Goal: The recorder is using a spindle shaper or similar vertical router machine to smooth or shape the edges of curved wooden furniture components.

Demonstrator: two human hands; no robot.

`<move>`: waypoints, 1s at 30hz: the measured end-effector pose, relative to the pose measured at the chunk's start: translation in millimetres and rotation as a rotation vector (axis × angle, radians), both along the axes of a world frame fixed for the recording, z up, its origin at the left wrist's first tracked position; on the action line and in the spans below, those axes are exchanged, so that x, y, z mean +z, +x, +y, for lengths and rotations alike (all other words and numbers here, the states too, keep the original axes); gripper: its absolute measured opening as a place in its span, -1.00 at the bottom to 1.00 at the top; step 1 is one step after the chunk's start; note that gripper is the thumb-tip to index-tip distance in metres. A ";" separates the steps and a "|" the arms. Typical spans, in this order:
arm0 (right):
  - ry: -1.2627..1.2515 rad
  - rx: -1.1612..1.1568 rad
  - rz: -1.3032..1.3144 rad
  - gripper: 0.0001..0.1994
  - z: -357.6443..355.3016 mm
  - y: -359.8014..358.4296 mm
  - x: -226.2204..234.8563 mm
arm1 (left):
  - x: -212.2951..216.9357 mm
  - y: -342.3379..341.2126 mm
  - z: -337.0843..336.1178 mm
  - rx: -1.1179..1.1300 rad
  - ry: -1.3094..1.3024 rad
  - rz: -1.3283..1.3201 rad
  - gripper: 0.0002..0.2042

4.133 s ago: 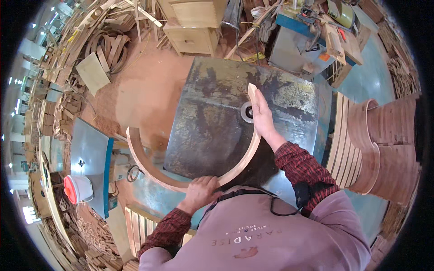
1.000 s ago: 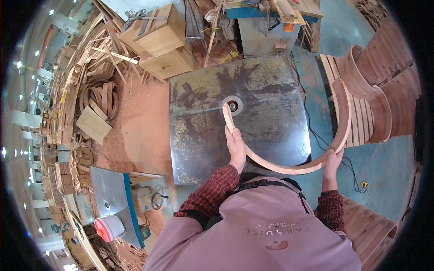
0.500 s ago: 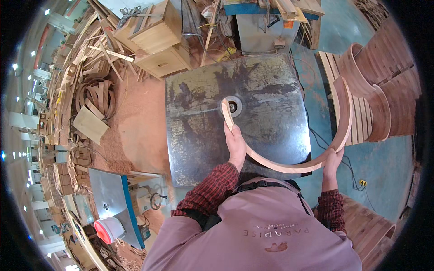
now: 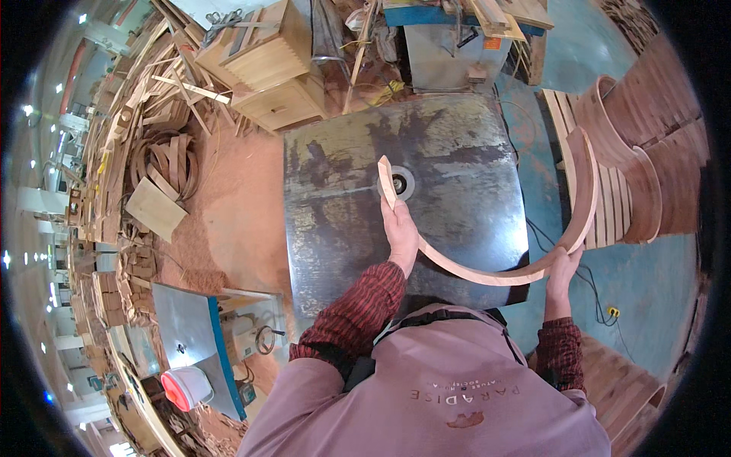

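Note:
A curved wooden strip (image 4: 487, 276), bent in a wide half-ring, is held in both hands over a dark metal machine table (image 4: 335, 228). My left hand (image 4: 400, 232) is closed round the strip near its left end. That pointed end lies just left of the spindle (image 4: 397, 184) in the round table opening; whether they touch I cannot tell. My right hand (image 4: 562, 273) grips the curve beyond the table's right edge, its fingers partly hidden by the wood. From there, the right end of the strip rises toward the stacked curved panels.
Large curved wooden panels (image 4: 662, 183) stand at the right by a slatted pallet (image 4: 560, 114). Cables (image 4: 594, 286) run across the blue floor. At lower left is another machine table (image 4: 186, 320) with a white bucket (image 4: 190, 386). Wooden cabinets (image 4: 278, 103) and scrap wood lie at far left.
Both hands have moved the curved strip slightly forward, and its left end reaches farther past the spindle. The grip of each hand looks the same. The whole view has shifted a little.

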State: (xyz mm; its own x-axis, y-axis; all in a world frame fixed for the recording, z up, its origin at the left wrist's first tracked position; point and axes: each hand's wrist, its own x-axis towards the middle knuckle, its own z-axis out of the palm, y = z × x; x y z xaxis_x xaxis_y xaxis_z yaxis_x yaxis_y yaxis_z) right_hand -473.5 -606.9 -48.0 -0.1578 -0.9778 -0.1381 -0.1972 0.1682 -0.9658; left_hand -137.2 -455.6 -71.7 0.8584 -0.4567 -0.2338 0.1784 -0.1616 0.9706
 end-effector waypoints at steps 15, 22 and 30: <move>-0.008 0.024 0.031 -0.56 -34.5 8.9 -31.1 | -8.9 29.3 -25.2 0.047 -0.044 -0.076 -0.53; -0.076 0.021 0.092 -0.48 -46.5 26.0 -36.5 | 2.5 48.6 -34.3 0.003 -0.039 -0.049 -0.58; 0.019 0.028 0.076 -0.47 -50.9 63.2 -15.9 | 5.3 75.5 -49.3 0.026 -0.051 -0.047 -0.61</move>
